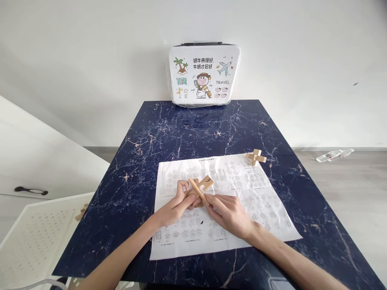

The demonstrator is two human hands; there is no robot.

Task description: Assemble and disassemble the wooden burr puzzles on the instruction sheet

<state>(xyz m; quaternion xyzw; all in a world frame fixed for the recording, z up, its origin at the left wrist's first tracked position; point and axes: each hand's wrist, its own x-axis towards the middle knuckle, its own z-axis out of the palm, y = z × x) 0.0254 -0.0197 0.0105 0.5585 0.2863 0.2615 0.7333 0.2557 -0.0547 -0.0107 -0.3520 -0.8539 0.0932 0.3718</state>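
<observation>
Above a printed instruction sheet (pixel 181 249), my two hands meet around several flat wooden puzzle pieces (pixel 207 182). My left hand (pixel 182 200) is closed, thumb and fingers pinching the pieces from the left. From the right, my right hand (pixel 228 210) grips the lower end of a narrow wooden piece (pixel 196 187) that slants across the others. One piece carries a dark handwritten mark and has a rounded notch. The fingers partly hide how the pieces fit together. On the sheet's top right corner rests an assembled wooden cross puzzle (pixel 256 157).
The sheet lies on a dark blue marbled table (pixel 193 129). A white cartoon-printed case (pixel 205 76) in clear plastic stands at the back against the wall. Left of the table is a white perforated basket (pixel 33 229) with a wooden piece inside. A clear plastic bottle (pixel 335 155) lies on the floor at right.
</observation>
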